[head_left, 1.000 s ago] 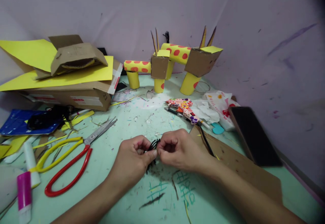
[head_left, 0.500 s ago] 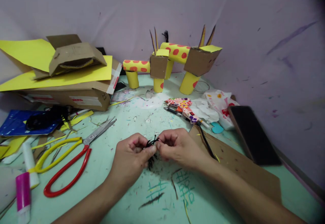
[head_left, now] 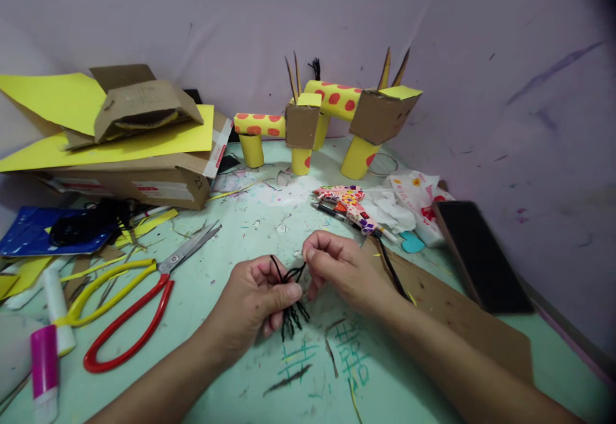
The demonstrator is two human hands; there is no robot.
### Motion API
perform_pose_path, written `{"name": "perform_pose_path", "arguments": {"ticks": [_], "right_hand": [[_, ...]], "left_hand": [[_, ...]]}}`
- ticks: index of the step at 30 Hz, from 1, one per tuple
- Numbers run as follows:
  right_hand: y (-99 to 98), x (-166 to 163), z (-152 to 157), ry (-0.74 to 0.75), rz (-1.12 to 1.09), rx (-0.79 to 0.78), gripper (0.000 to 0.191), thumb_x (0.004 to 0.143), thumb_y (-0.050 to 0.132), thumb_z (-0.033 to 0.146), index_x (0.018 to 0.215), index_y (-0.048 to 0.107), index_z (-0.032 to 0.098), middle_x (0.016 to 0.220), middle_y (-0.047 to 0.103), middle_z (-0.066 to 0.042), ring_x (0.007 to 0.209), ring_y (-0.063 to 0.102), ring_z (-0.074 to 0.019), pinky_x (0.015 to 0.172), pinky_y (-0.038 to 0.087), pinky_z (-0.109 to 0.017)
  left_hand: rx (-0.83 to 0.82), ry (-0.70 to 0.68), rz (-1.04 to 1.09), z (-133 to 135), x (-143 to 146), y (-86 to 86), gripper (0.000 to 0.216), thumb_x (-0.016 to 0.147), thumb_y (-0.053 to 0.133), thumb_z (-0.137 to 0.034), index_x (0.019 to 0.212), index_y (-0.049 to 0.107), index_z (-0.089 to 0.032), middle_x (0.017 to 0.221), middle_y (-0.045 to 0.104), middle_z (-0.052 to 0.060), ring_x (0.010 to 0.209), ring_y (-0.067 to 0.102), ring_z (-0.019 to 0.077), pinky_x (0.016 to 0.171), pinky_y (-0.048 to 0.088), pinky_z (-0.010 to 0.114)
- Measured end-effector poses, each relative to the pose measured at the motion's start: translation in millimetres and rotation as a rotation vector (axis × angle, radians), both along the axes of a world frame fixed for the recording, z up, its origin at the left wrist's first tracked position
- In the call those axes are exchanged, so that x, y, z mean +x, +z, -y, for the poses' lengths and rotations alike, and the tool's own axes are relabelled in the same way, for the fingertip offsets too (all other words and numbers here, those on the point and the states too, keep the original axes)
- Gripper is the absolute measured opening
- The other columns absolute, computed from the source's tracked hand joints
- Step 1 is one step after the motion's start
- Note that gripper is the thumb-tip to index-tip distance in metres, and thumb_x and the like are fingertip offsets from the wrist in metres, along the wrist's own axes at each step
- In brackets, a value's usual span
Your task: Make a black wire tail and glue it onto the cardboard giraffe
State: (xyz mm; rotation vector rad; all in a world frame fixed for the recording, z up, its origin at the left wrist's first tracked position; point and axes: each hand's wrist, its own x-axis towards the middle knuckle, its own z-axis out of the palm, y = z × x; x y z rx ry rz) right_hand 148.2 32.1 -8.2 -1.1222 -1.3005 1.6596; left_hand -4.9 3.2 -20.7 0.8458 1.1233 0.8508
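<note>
My left hand [head_left: 257, 299] pinches a small bundle of black yarn [head_left: 290, 302] between thumb and fingers, with loose ends hanging below it over the pale green table [head_left: 240, 231]. My right hand [head_left: 337, 267] is closed too, its fingertips pinching a strand at the top of the same bundle. Both hands hover low near the front middle of the table. Behind them stand two yellow giraffe-like figures [head_left: 337, 119] made of tubes with red dots and cardboard heads.
Big scissors [head_left: 132, 296] with red and yellow handles lie at left, a glue stick [head_left: 45, 363] at the far left. A patterned glue gun [head_left: 351, 206], tissue, a dark phone [head_left: 476, 254] and a cardboard sheet [head_left: 457, 315] are at right. Cardboard boxes with yellow paper [head_left: 120, 142] sit back left.
My right hand has lifted up and slightly right, drawing a strand out of the bundle. The bundle's loose ends now hang lower below my left thumb.
</note>
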Motion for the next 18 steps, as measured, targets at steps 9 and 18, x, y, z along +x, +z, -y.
{"name": "perform_pose_path", "arguments": {"ticks": [9,18], "right_hand": [[-1.6,3.6,-4.7,-0.288,0.229,0.186,0.019,0.073,0.056,0.031,0.059,0.052,0.018,0.048,0.043,0.006,0.042,0.036,-0.0076,0.042,0.032,-0.022],[-1.8,0.9,0.7,-0.028,0.066,-0.021,0.026,0.067,0.066,0.040,0.067,0.062,0.015,0.050,0.052,0.004,0.037,0.042,-0.0057,0.038,0.036,-0.020]], "left_hand": [[0.044,0.091,-0.093,-1.6,0.1,1.2,0.030,0.059,0.076,-0.033,0.064,0.052,-0.016,0.039,0.048,-0.008,0.028,0.037,0.0030,0.028,0.026,0.012],[0.022,0.112,-0.094,-3.2,-0.3,0.6,0.029,0.059,0.076,-0.033,0.064,0.052,-0.016,0.038,0.045,-0.009,0.028,0.037,0.0032,0.028,0.025,0.012]]}}
